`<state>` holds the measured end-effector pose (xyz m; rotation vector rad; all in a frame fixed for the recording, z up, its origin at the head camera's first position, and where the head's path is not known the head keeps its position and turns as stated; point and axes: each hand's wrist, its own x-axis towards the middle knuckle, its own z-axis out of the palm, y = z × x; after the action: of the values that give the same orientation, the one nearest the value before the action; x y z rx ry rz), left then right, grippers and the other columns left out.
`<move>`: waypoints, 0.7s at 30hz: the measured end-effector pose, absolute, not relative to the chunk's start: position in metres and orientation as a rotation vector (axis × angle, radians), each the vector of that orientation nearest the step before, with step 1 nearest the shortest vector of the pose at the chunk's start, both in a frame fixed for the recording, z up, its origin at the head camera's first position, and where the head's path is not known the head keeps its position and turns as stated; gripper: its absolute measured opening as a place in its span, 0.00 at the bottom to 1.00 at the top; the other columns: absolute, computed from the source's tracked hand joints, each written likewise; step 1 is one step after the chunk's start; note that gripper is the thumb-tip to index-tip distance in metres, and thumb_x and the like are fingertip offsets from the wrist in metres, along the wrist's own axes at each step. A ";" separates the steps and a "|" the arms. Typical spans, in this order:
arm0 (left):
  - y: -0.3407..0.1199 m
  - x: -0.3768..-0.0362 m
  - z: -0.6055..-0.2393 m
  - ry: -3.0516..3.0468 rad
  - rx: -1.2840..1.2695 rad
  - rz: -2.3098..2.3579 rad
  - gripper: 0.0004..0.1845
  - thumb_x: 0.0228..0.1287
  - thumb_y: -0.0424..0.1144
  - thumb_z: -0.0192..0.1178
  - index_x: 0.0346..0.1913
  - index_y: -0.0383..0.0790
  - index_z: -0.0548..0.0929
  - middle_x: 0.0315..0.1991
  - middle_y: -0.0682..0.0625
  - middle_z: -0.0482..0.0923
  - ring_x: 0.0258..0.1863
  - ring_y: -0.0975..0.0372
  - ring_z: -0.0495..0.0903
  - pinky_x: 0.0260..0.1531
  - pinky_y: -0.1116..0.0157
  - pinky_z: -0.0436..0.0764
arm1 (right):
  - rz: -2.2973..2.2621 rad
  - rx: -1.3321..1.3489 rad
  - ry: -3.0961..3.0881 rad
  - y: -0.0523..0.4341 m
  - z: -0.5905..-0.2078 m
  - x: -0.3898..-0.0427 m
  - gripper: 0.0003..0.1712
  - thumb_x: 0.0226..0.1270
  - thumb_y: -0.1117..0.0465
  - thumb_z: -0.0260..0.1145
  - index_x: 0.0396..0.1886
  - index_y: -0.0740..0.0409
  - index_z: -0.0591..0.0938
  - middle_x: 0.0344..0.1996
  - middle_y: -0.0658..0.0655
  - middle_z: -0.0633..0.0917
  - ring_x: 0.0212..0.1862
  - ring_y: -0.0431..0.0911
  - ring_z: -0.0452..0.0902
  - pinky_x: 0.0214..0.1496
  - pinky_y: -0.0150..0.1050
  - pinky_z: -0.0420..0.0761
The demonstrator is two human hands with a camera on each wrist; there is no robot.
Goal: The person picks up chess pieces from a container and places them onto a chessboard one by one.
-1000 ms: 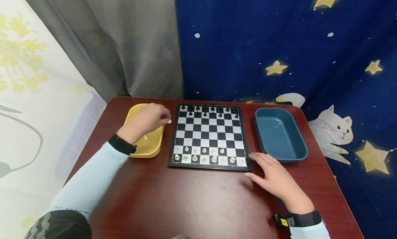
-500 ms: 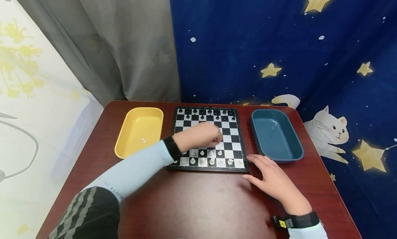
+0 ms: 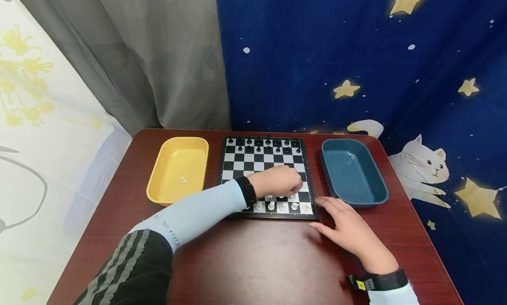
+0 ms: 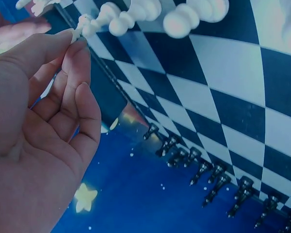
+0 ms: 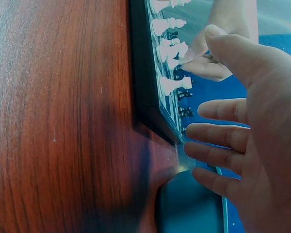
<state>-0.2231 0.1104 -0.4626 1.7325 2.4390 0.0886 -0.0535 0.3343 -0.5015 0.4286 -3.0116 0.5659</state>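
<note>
The left hand (image 3: 279, 181) hung over the near right part of the chessboard (image 3: 266, 160), its fingers curled downward, and the left wrist view showed the thumb and forefinger pinching a small white pawn (image 4: 80, 28) by its top, right at the end of the row of white pieces (image 4: 150, 12). That pawn sat at the fingertips, above the second rank from the person, close to the board's right edge; whether its base touched the square could not be told. The right hand (image 3: 348, 230) lay flat on the dark red table (image 3: 257, 261), fingers straight and slightly spread, holding nothing, its fingertips just beside the board's near right corner. In the right wrist view the same hand (image 5: 254, 145) showed its fingers extended toward the board's edge, with the left hand's fingertips seen beyond them among the white pieces. Beyond the left hand, along the far edge of the board, stood the black pieces (image 3: 265, 143) in two rows. To the right of both hands, just past the right hand's fingertips, sat a dark blue tray (image 3: 380, 181). Well to the left of the left forearm sat a yellow tray (image 3: 166, 164) with a single white piece (image 3: 183, 180) lying in it. A black strap wrapped each wrist.
</note>
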 end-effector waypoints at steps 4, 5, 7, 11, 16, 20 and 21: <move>0.115 -0.221 -0.469 2.435 1.729 0.062 0.11 0.75 0.31 0.61 0.37 0.50 0.90 0.33 0.59 0.83 0.31 0.67 0.78 0.36 0.68 0.80 | 0.558 0.431 -3.009 0.335 -0.504 -0.054 0.43 0.68 0.39 0.81 0.73 0.59 0.82 0.69 0.63 0.83 0.72 0.62 0.76 0.77 0.68 0.70; 0.116 -0.221 -0.470 2.433 1.735 0.058 0.11 0.76 0.32 0.61 0.38 0.50 0.90 0.33 0.59 0.84 0.32 0.67 0.79 0.37 0.68 0.80 | 0.556 0.432 -3.007 0.335 -0.505 -0.054 0.43 0.68 0.39 0.81 0.73 0.59 0.82 0.69 0.63 0.83 0.72 0.62 0.76 0.77 0.68 0.70; 0.118 -0.220 -0.471 2.431 1.746 0.051 0.11 0.77 0.32 0.61 0.39 0.50 0.91 0.34 0.59 0.85 0.33 0.67 0.80 0.39 0.68 0.81 | 0.553 0.436 -3.005 0.335 -0.506 -0.055 0.43 0.68 0.39 0.81 0.73 0.59 0.82 0.69 0.63 0.83 0.72 0.62 0.76 0.78 0.67 0.70; 0.118 -0.220 -0.471 2.431 1.760 0.031 0.11 0.78 0.33 0.61 0.41 0.50 0.92 0.35 0.60 0.86 0.35 0.67 0.82 0.42 0.67 0.82 | 0.553 0.448 -3.000 0.335 -0.506 -0.056 0.43 0.68 0.38 0.80 0.73 0.59 0.82 0.69 0.63 0.83 0.72 0.62 0.76 0.77 0.67 0.70; 0.117 -0.220 -0.469 2.426 1.757 0.024 0.10 0.80 0.35 0.61 0.43 0.50 0.92 0.36 0.60 0.86 0.36 0.67 0.82 0.43 0.67 0.83 | 0.550 0.457 -2.996 0.335 -0.506 -0.057 0.43 0.68 0.38 0.80 0.73 0.59 0.82 0.69 0.63 0.83 0.72 0.63 0.76 0.76 0.68 0.72; 0.112 -0.221 -0.465 2.429 1.722 0.058 0.06 0.80 0.38 0.64 0.46 0.49 0.91 0.40 0.58 0.87 0.39 0.66 0.84 0.45 0.66 0.83 | 0.555 0.451 -2.997 0.333 -0.506 -0.056 0.43 0.67 0.40 0.81 0.73 0.59 0.82 0.69 0.63 0.83 0.72 0.63 0.76 0.76 0.68 0.72; 0.109 -0.222 -0.462 2.433 1.707 0.075 0.05 0.79 0.39 0.65 0.47 0.48 0.91 0.41 0.58 0.87 0.40 0.66 0.84 0.45 0.67 0.83 | 0.556 0.448 -2.999 0.333 -0.506 -0.056 0.43 0.67 0.40 0.82 0.73 0.59 0.82 0.69 0.63 0.83 0.72 0.63 0.76 0.76 0.68 0.71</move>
<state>-0.2223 0.1091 -0.4622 1.7074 2.4329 0.0748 -0.0563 0.3330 -0.5057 0.4476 -2.9992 0.5556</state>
